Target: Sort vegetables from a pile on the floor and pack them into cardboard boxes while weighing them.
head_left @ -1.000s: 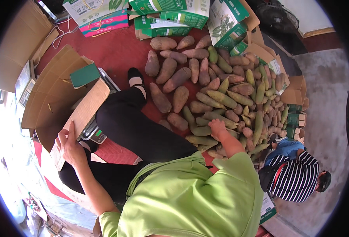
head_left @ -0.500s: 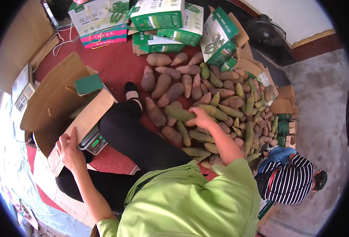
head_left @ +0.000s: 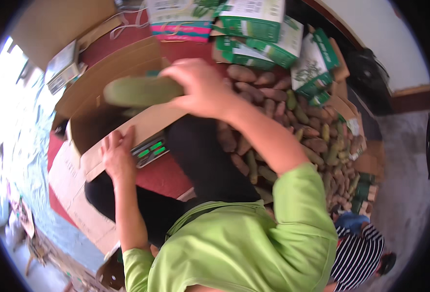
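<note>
A long green radish (head_left: 139,91), smeared by motion, is gripped at its right end by my right hand (head_left: 200,87). It is held above the open cardboard box (head_left: 93,109) in front of me. My left hand (head_left: 119,151) holds the near flap (head_left: 142,127) of that box, its fingers over the flap's edge. Below the flap, a scale's display (head_left: 151,150) shows lit green panels. The inside of the box is dark and partly hidden by the radish and the flap.
A pile of muddy brown and green radishes (head_left: 317,131) spreads over the red floor covering to my right. Behind it stand green and white cartons (head_left: 254,22). Another person (head_left: 358,253) in a striped top is at the lower right. A black fan (head_left: 368,68) stands near the wall.
My right hand has carried the green radish left from the pile to above the box. My left hand stays on the flap. The view has shifted, so the surroundings appear further right.
</note>
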`<state>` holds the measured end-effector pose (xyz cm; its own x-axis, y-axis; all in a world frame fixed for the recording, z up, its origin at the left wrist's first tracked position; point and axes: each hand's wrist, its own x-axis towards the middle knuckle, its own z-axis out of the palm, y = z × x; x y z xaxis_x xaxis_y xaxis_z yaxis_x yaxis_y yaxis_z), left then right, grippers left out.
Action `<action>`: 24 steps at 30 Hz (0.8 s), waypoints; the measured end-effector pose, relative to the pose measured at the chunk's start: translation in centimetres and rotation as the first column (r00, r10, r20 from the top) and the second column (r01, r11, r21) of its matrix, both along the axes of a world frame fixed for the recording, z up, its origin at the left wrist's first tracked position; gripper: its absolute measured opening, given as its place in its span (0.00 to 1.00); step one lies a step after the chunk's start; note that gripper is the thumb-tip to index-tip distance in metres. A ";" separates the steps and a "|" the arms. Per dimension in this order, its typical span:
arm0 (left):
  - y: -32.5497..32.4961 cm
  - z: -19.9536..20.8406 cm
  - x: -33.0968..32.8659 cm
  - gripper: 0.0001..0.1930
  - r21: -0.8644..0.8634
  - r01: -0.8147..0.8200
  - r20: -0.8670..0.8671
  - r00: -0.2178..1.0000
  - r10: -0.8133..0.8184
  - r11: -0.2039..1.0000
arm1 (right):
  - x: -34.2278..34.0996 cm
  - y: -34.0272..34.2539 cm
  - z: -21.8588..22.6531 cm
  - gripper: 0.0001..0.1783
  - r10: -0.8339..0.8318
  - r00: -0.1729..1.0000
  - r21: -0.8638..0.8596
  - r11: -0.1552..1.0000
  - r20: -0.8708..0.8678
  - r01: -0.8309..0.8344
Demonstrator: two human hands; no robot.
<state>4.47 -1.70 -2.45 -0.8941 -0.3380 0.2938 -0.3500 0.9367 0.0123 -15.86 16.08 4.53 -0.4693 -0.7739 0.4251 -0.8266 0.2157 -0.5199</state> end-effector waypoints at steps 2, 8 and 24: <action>0.1 0.3 0.1 0.22 -0.009 -0.008 0.018 1.000 0.008 1.000 | 1.2 -4.4 -0.5 0.26 0.020 0.999 0.016 1.000 -0.048 -0.019; 0.8 0.8 -0.3 0.28 -0.011 -0.010 0.098 0.995 0.011 1.000 | 4.3 -13.1 -3.2 0.30 -0.076 0.993 0.227 0.969 -0.094 0.095; 0.9 -0.1 -0.3 0.32 -0.042 -0.014 0.055 0.998 0.017 0.999 | 0.6 12.0 -14.9 0.14 -0.628 0.736 -0.155 0.725 0.252 0.672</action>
<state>4.13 -0.79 -2.58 -0.9042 -0.3404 0.2578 -0.3636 0.9304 -0.0467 -15.27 28.05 -10.36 -0.9016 -0.1456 0.4072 -0.4189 0.5283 -0.7385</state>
